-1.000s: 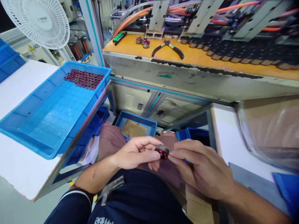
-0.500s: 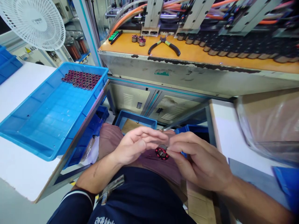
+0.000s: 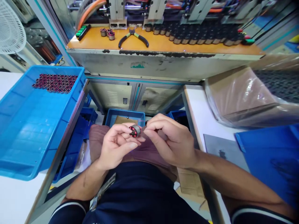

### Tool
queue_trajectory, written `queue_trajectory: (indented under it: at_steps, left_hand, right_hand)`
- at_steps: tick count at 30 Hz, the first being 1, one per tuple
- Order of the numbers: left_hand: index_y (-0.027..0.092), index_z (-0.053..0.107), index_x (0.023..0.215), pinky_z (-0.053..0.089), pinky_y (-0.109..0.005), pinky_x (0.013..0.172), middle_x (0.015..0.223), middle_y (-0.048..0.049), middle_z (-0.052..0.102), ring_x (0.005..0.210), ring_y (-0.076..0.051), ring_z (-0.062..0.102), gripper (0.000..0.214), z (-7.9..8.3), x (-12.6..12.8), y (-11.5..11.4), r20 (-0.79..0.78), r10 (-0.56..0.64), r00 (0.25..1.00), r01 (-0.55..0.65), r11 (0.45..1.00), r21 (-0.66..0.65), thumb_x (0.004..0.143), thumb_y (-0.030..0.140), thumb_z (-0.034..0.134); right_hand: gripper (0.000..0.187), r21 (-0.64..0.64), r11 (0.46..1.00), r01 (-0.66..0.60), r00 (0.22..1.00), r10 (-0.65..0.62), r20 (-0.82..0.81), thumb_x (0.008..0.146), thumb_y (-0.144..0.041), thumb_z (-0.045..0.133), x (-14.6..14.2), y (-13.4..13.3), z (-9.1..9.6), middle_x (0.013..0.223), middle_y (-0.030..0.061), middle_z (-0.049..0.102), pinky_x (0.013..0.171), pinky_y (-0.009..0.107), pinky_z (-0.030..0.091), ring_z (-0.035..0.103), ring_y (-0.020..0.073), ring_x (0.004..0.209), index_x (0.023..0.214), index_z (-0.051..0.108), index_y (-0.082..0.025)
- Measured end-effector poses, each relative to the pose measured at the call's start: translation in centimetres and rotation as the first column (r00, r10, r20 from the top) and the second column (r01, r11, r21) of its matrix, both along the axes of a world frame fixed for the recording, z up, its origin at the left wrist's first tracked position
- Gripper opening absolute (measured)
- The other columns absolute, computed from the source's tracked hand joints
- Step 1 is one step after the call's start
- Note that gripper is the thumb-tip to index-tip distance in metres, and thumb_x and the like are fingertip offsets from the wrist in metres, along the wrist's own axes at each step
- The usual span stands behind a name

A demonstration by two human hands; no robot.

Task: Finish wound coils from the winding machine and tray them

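Observation:
A small ring-shaped motor stator (image 3: 136,131), with a grey metal rim and red windings, is held over my lap. My left hand (image 3: 118,141) has it between the fingertips, its open face turned left. Just right of the stator, my right hand (image 3: 171,140) is closed in a pinch of thumb and forefinger. Whatever is in that pinch is too fine to make out; a thin wire cannot be confirmed. Many similar red-wound stators (image 3: 56,83) stand packed in the far end of a blue tray (image 3: 35,124) on my left.
On the orange machine ledge (image 3: 93,43) lie pliers (image 3: 133,39), a few stators (image 3: 111,35), a black pen (image 3: 84,32) and rows of dark cylindrical parts (image 3: 196,34). A plastic-lined box (image 3: 233,93) and a blue bin (image 3: 271,161) are at right. Another blue tray (image 3: 126,113) sits low ahead.
The stator has gone from my right fingertips into my left hand and has turned. My right hand now pinches beside it. The view has swung to the right.

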State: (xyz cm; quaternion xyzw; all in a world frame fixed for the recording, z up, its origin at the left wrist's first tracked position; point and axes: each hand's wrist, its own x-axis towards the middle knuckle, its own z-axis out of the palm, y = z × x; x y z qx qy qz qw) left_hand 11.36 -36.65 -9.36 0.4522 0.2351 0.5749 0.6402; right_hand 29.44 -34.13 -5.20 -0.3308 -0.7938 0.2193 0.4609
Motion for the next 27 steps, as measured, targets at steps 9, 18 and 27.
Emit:
queue_trajectory:
  at_steps: [9,18,27]
  left_hand:
    - [0.017,0.066,0.103,0.057,-0.028,0.077,0.095,-0.0084,0.074,0.088,-0.019,0.072,0.044,0.0,0.0,1.0,0.092,-0.256,0.962,0.270,0.942,-0.197,0.085,0.057,0.062]
    - [0.016,0.063,0.103,0.047,-0.020,0.049,0.066,-0.0030,0.070,0.052,-0.013,0.064,0.030,0.2,-0.4,1.3,0.115,-0.425,0.898,0.437,0.834,-0.337,0.087,0.041,0.067]
    - [0.024,0.061,0.122,0.055,-0.019,0.057,0.086,-0.0013,0.073,0.064,-0.011,0.071,0.037,0.1,-0.5,0.8,-0.021,-0.213,0.977,0.206,0.963,-0.172,0.086,0.017,0.068]
  right_hand:
    - [0.007,0.079,0.986,-0.149,0.984,0.156,-0.088,0.091,-0.011,0.057,0.1,0.7,-0.6,0.077,0.0026,0.063,0.062,0.025,0.050,0.062,0.0133,0.072,0.088,0.058,-0.017]
    - [0.006,0.173,0.980,-0.097,0.995,0.100,-0.005,0.091,-0.012,0.058,0.4,0.9,-0.8,0.078,0.0027,0.064,0.060,0.024,0.049,0.060,0.0117,0.070,0.089,0.057,-0.018]
    - [0.008,0.131,0.991,-0.031,0.999,0.033,-0.008,0.091,-0.010,0.058,0.2,0.7,-0.9,0.079,0.0024,0.063,0.062,0.024,0.048,0.059,0.0112,0.071,0.088,0.058,-0.018]
